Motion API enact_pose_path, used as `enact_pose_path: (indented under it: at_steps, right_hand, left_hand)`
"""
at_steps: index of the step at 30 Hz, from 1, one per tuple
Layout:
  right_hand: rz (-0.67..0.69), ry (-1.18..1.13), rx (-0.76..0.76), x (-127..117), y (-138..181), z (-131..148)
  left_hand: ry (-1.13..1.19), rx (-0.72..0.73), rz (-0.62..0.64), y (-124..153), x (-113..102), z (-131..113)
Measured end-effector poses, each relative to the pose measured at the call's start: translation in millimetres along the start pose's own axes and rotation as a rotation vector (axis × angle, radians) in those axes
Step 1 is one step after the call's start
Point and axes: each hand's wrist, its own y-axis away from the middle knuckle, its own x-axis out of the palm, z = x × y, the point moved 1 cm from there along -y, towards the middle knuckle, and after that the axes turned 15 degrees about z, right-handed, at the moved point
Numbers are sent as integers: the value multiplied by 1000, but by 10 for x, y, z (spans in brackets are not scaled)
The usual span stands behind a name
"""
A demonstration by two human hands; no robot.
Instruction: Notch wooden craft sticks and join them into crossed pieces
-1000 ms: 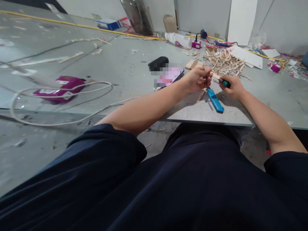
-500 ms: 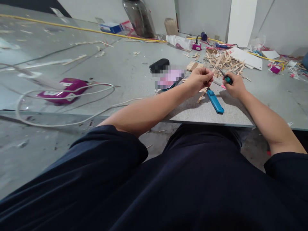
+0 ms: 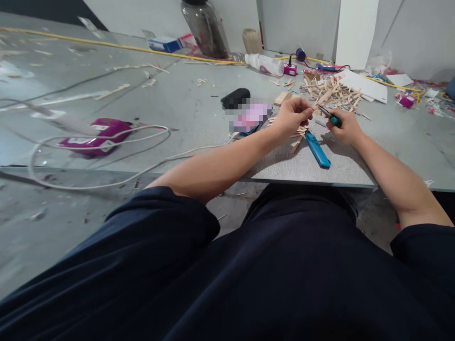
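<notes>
In the head view, the right hand (image 3: 344, 127) grips a green-and-black-handled tool (image 3: 335, 121), its metal tip close to the left hand (image 3: 295, 116), whose fingertips are pinched together; anything between them is too small to tell. A long blue object (image 3: 318, 150) lies nearer the edge of the desk (image 3: 398, 137), heaped wooden sticks (image 3: 330, 92) beyond.

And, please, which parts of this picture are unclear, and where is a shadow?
Head view: the left side, with the magenta device, looks smeared and stretched. Head view: square pixels cover part of the black case. Head view: a shadow lies on the tabletop below the left forearm.
</notes>
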Motion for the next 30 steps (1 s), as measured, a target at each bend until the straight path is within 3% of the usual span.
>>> enact_pose_path:
  at_steps: [7,18,30]
  right_hand:
    - [66,-38,-7,-29,12,13]
    - [108,-52,-8,-40,13,19]
    - [137,-75,-18,-33,17,2]
  left_hand:
    - [7,30,-53,-6,-28,-10]
    - [90,-84,-90,-5,-67,-47]
    - [57,-44,-64,-13,-67,-45]
